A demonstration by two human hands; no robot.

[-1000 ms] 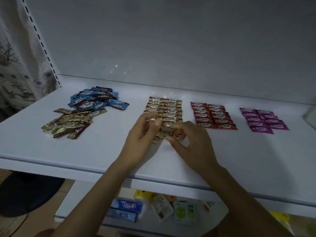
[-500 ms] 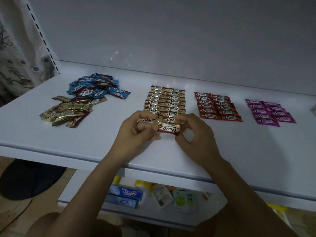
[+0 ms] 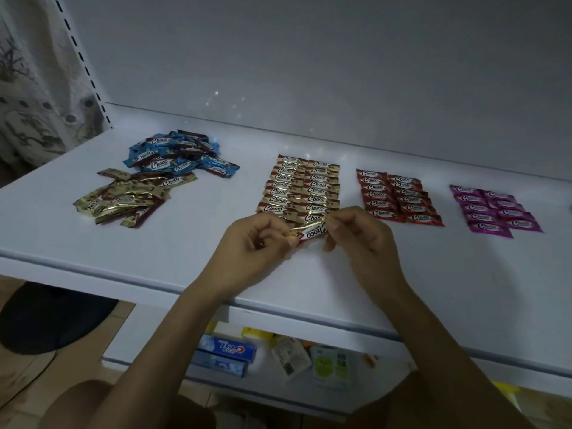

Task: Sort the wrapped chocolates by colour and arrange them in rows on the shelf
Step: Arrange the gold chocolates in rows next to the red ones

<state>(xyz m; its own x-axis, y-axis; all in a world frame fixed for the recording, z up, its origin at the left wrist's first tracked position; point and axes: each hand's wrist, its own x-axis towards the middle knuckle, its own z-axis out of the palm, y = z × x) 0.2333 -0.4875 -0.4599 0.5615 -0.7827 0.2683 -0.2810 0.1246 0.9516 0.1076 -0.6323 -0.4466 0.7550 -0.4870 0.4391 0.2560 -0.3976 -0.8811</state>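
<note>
Roughly midway | centre frame: left hand (image 3: 263, 239) and right hand (image 3: 356, 239) each pinched one end of a gold foil-wrapped chocolate (image 3: 311, 232), stretched between them over the white shelf (image 3: 185, 258) | just behind: gold rows (image 3: 303, 187), red rows (image 3: 396, 195), magenta rows (image 3: 492, 209) were laid | upper left: loose gold heap (image 3: 123, 199) and blue heap (image 3: 182, 157) lay unsorted

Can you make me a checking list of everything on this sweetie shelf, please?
Surface: white shelf.
Job's things: gold rows, red rows and pink rows lie neat; blue pile and gold pile lie loose at left.
Clutter: toothpaste boxes on the lower shelf.
Hands: left hand and right hand each pinch an end of one gold chocolate.
Cables: nothing seen.
Surroundings: grey wall behind, curtain at left.
</note>
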